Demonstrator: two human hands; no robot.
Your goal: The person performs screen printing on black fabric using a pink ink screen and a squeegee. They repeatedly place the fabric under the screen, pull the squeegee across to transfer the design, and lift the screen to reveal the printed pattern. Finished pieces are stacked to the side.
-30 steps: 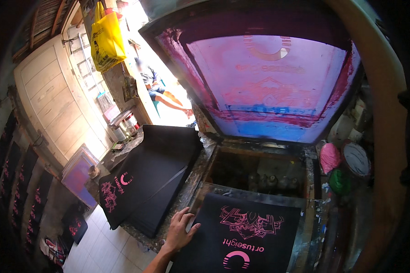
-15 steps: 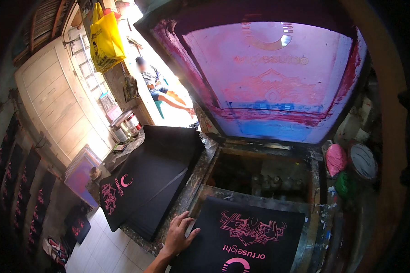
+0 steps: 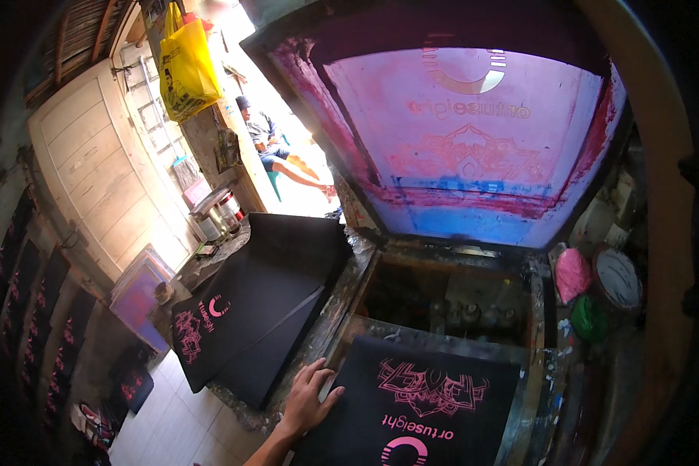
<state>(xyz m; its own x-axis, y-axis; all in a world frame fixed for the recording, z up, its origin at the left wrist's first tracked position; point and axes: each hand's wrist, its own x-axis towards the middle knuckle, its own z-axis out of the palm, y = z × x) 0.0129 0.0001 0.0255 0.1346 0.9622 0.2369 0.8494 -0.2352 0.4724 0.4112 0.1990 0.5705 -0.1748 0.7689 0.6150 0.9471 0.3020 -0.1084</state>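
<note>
A black sheet (image 3: 396, 400) with a pink ornament, lettering and a broken ring lies on the printing table; whether it is cloth or another material, I cannot tell. My left hand (image 3: 309, 402) is at its left edge, fingers apart and thumb toward the sheet, gripping nothing. My right hand is out of view. Beyond the sheet, a silkscreen frame (image 3: 458, 101) stands tilted up, its translucent mesh stained pink, red and blue and showing a similar design. Left of my hand lies a stack of black sheets (image 3: 264, 287), the top one printed in pink.
Beneath the raised frame is a dark opening (image 3: 443, 291) in the table. At right sit a pink bundle (image 3: 572, 275), a green bundle (image 3: 590, 318) and a round tub (image 3: 617, 277). A yellow bag (image 3: 188, 70) hangs by the doorway, where a person (image 3: 268, 140) sits outside.
The view has shifted slightly, so things sit a little differently in the picture. My left hand stays by the sheet's left edge, fingers still apart.
</note>
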